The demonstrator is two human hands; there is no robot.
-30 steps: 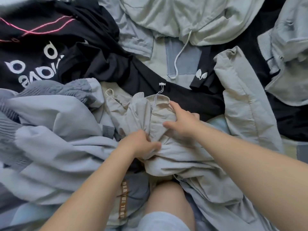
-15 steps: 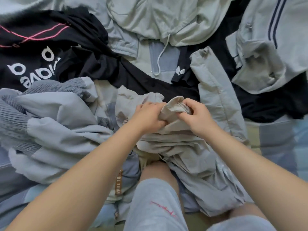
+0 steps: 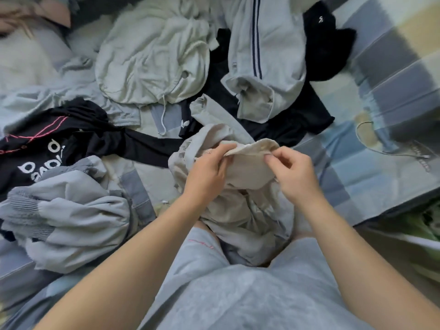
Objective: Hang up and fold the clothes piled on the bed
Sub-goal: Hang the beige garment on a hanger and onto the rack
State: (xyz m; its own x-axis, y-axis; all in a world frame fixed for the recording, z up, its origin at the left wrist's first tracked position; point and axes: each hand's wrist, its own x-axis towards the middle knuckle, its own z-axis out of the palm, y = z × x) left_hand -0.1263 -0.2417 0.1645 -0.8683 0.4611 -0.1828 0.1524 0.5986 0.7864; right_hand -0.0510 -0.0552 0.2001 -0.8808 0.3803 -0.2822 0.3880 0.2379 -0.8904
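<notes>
Over my lap, at the near edge of the bed (image 3: pixel 381 96), I see the beige garment (image 3: pixel 247 172) bunched up. The 2 grips are closed on its folded hem: left hand (image 3: pixel 207 172) and right hand (image 3: pixel 294 173) pinch it, near each other. 1 black sweatshirt (image 3: pixel 71 139) lies to the left.

Blue, grey and cream checked bedsheet (image 3: pixel 381 75), soft even light, brownish floor (image 3: pixel 392 248) lower right, blurred green patch (image 3: pixel 428 221) beside it.

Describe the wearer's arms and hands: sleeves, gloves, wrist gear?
No gloves on left hand or right hand. Bare left forearm and right forearm to the frame edge, no sleeves showing. No watch or band on either wrist. Rings: cannot tell.
</notes>
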